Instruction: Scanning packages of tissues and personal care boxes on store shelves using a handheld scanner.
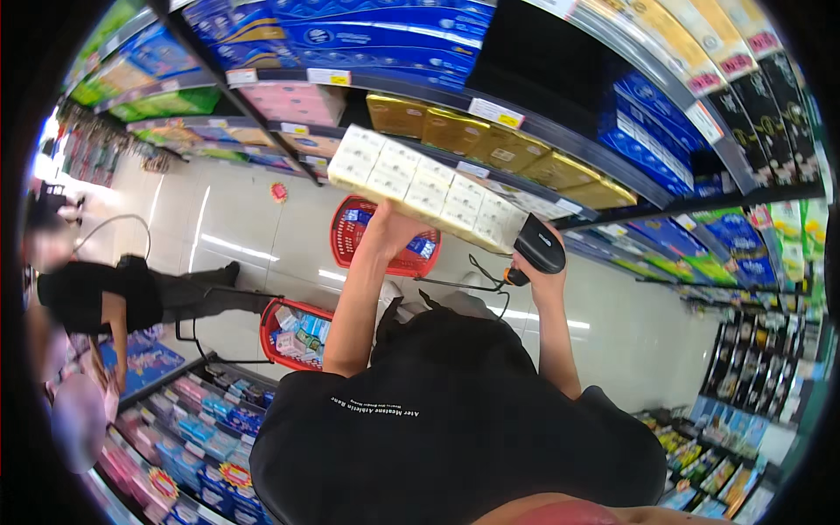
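A long white-and-cream multi-pack of pocket tissues (426, 187), in plastic wrap, is held up before the shelf. My left hand (396, 230) grips its near lower edge, left of the middle. In my right hand (546, 279) is a black handheld barcode scanner (542, 244) with an orange part below. The scanner's head overlaps the right end of the pack; whether they touch I cannot tell. Under the pack, a red plastic shopping basket (341, 252) with blue packages stands on the floor by my feet.
Shelving with blue tissue packs (387, 39) and gold packs (459, 131) rises close ahead. Another red basket (269, 341), filled with small packages, is at my left. A person in black (98, 295) stands further left. Behind on the left is a low display (203, 426) of packaged goods.
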The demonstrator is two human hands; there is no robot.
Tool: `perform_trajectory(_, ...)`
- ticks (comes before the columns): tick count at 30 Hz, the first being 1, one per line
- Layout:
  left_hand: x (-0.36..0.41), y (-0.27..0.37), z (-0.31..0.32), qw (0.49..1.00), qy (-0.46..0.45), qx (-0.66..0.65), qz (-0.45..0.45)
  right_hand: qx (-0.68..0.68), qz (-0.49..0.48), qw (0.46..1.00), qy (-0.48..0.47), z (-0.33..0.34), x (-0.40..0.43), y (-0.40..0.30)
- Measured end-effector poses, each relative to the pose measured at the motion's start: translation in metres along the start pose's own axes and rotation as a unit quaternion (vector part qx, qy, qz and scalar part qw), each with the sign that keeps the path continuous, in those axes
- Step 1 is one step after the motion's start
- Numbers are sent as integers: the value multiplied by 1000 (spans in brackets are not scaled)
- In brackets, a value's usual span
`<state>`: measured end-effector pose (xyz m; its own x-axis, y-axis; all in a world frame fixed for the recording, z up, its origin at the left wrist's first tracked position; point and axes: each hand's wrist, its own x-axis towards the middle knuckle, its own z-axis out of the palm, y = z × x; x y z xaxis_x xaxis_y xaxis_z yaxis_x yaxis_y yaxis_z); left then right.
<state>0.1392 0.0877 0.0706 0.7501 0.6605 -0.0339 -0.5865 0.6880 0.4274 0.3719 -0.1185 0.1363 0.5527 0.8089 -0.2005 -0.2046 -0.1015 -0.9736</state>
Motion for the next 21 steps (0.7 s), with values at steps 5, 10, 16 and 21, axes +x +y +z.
perform_trajectory(5,57,-27,58,976,78,196,43,-100,-153,975,128,-4,-14,20)
perform_trajectory(10,97,-44,119,940,54,335,-33,-109,-232,943,210,-22,-18,20)
perform_trajectory(16,155,-62,155,882,13,469,44,-178,-374,890,191,-32,12,-21)
perform_trajectory(21,190,-73,180,861,-17,478,174,-60,-349,930,99,-21,48,-54)
